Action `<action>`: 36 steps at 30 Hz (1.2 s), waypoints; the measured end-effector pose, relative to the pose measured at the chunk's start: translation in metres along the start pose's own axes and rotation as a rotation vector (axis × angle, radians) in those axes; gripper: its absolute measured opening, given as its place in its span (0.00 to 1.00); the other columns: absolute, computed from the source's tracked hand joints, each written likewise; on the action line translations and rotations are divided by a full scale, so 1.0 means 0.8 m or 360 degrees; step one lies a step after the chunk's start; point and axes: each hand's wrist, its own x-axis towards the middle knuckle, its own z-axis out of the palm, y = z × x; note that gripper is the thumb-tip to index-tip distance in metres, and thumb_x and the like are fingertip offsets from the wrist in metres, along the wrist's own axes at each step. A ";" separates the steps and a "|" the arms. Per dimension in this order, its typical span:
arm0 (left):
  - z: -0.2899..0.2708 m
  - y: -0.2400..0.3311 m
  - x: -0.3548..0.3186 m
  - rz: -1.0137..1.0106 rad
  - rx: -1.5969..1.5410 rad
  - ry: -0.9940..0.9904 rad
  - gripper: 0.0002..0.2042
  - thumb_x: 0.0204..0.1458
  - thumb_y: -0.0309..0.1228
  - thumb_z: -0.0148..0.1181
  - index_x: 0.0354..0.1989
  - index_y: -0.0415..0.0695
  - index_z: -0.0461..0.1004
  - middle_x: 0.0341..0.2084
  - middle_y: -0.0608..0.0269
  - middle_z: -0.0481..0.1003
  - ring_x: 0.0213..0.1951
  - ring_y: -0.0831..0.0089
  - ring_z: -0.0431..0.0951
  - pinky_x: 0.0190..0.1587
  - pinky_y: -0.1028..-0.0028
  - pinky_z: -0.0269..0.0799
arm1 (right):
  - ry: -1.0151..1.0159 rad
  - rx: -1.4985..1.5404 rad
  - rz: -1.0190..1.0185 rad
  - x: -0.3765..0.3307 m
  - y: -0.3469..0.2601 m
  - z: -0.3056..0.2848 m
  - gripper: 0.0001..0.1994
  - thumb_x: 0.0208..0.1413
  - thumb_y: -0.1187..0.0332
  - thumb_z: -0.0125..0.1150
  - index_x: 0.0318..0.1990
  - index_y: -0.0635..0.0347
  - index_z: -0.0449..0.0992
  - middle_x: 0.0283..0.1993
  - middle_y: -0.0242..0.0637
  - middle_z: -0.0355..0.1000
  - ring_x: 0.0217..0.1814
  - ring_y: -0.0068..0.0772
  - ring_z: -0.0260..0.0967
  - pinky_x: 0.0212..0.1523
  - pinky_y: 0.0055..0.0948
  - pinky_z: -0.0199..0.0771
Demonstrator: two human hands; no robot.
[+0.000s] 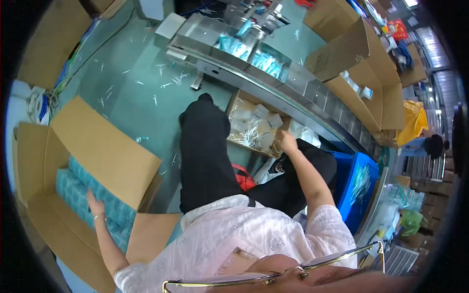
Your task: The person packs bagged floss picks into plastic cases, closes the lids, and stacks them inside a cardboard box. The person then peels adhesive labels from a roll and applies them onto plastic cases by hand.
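Note:
My left hand (96, 205) reaches into a large open cardboard box (105, 146) on the left. Its fingers are apart and rest on teal, see-through wrapped packs (117, 210) stacked in rows inside. My right hand (285, 143) is closed, beside the right edge of a shallow cardboard tray (266, 152) on the floor. Whatever its fingers hold, if anything, is hidden. In the tray lie clear plastic boxes (260, 111) and a heap of small white plastic pieces (251, 136).
A metal conveyor (293, 105) carrying teal pieces (266, 63) crosses ahead. Right of my leg stands a blue bin (359, 185). An open cardboard box (371, 83) stands beyond the conveyor. White plastic pieces (180, 78) litter the green floor (132, 107). A red bag (243, 177) lies between my legs.

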 end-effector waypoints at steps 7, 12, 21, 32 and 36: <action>-0.085 0.441 -0.015 0.1085 -0.0502 0.0547 0.20 0.41 0.20 0.51 0.47 0.38 0.65 0.50 0.47 0.63 0.54 0.52 0.60 0.56 0.61 0.54 | -0.0056 0.0428 -0.0050 0.088 -0.063 0.132 0.20 0.37 0.60 0.65 0.40 0.57 0.74 0.50 0.54 0.62 0.51 0.50 0.61 0.49 0.38 0.63; -0.071 0.606 -0.070 0.1568 -0.0855 -0.0032 0.15 0.30 0.16 0.56 0.32 0.39 0.71 0.41 0.51 0.69 0.47 0.52 0.67 0.51 0.57 0.61 | -0.0359 0.1806 0.0568 0.185 -0.053 0.193 0.17 0.39 0.65 0.64 0.38 0.61 0.73 0.36 0.44 0.70 0.34 0.36 0.68 0.30 0.31 0.69; -0.017 0.693 -0.069 0.1529 -0.0953 -0.0459 0.30 0.42 0.21 0.56 0.56 0.36 0.54 0.48 0.48 0.64 0.48 0.60 0.67 0.50 0.69 0.61 | 0.0540 0.1597 0.0052 0.076 -0.108 -0.008 0.12 0.47 0.63 0.57 0.31 0.62 0.68 0.24 0.38 0.65 0.27 0.30 0.62 0.29 0.28 0.63; -0.055 0.638 -0.071 0.0979 -0.2301 -0.1076 0.42 0.31 0.14 0.61 0.59 0.41 0.46 0.52 0.55 0.58 0.56 0.66 0.59 0.57 0.68 0.56 | 0.0741 0.1153 -0.0202 0.202 -0.189 -0.155 0.29 0.49 0.54 0.53 0.54 0.67 0.60 0.53 0.54 0.62 0.56 0.50 0.58 0.56 0.36 0.57; -0.057 0.603 -0.097 0.1035 -0.2424 -0.1159 0.40 0.31 0.13 0.61 0.58 0.41 0.48 0.52 0.56 0.58 0.57 0.67 0.57 0.57 0.67 0.54 | 0.0198 0.1230 0.0939 0.304 -0.136 -0.125 0.56 0.33 0.38 0.60 0.64 0.54 0.31 0.64 0.59 0.37 0.65 0.61 0.38 0.60 0.54 0.43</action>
